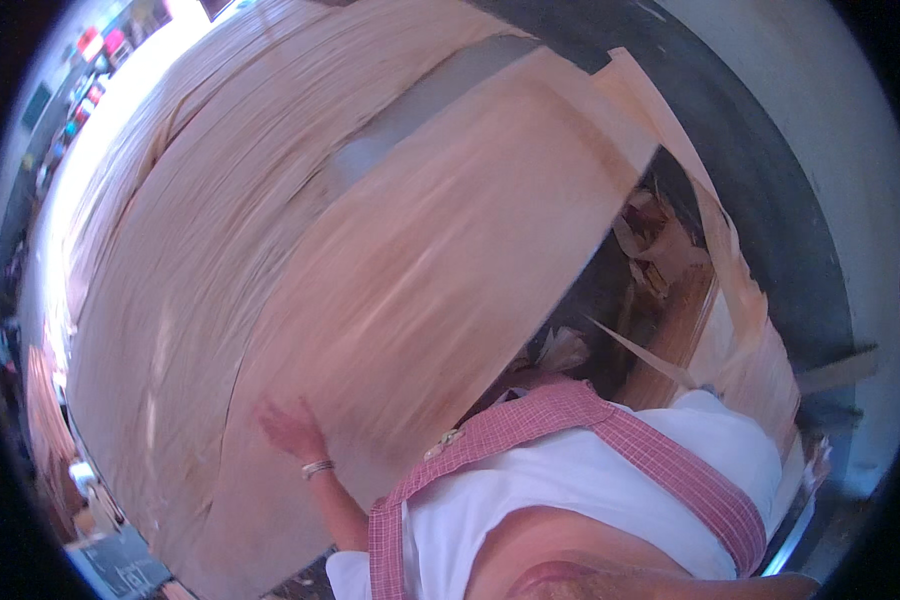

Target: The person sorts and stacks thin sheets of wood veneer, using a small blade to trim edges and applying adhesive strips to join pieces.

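A wide, pale wood veneer sheet (440, 250) lies slantwise in front of me, its right edge reaching past the stack. My left hand (292, 428) rests on or just over its near left part, fingers spread, slightly blurred. No object shows in that hand. Beneath and to the left spreads a large stack of veneer sheets (210, 220) with wavy, layered edges. On my right side the white sleeve (725, 435) shows, but the right hand itself is hidden. Close to that sleeve a thin pointed veneer strip (642, 352) sticks out; what holds it cannot be seen.
Torn veneer scraps (660, 245) lie in the dark gap between the sheet and me. Curled veneer pieces (735, 270) stand along the right. A grey patch (390, 130) shows between sheet and stack. Beyond is a pale floor (810, 110); bright light comes from the upper left.
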Action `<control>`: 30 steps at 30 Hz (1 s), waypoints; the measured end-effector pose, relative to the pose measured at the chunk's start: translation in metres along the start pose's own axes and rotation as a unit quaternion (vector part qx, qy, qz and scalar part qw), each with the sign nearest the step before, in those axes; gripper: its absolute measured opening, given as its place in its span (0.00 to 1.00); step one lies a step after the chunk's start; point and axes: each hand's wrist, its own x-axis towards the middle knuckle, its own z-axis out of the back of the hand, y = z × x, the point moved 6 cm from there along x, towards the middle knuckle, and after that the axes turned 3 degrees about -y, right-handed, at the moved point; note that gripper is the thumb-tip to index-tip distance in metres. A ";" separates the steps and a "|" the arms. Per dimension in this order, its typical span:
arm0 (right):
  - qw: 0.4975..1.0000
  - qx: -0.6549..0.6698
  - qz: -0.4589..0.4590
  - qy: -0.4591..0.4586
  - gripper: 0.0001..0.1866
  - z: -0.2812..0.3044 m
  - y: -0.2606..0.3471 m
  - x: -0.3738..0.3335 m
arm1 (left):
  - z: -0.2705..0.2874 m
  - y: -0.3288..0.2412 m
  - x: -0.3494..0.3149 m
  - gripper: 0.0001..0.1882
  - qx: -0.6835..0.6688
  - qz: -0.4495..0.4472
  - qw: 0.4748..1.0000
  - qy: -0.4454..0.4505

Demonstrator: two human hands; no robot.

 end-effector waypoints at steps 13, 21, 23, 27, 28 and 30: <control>0.930 -0.122 0.347 0.008 0.19 -0.078 0.282 0.081 | 0.023 -0.147 -0.003 0.34 -0.152 -0.090 0.982 0.067; 0.727 -0.108 0.658 -0.163 0.21 -0.119 0.290 -0.070 | 0.037 -0.113 -0.057 0.41 -0.208 -0.033 0.978 -0.002; 0.683 -0.040 0.712 -0.162 0.21 -0.118 0.279 -0.138 | 0.053 -0.065 -0.102 0.41 -0.222 -0.032 0.974 -0.043; 0.636 0.095 0.766 0.014 0.19 -0.113 0.269 -0.313 | 0.058 0.056 -0.202 0.40 -0.250 0.015 0.968 -0.033; 0.556 0.141 0.817 0.056 0.19 -0.110 0.270 -0.362 | 0.051 0.091 -0.238 0.40 -0.262 0.040 0.964 -0.021; 0.550 0.187 0.796 0.169 0.18 -0.080 0.227 -0.516 | 0.032 0.170 -0.294 0.40 -0.253 0.121 0.960 -0.013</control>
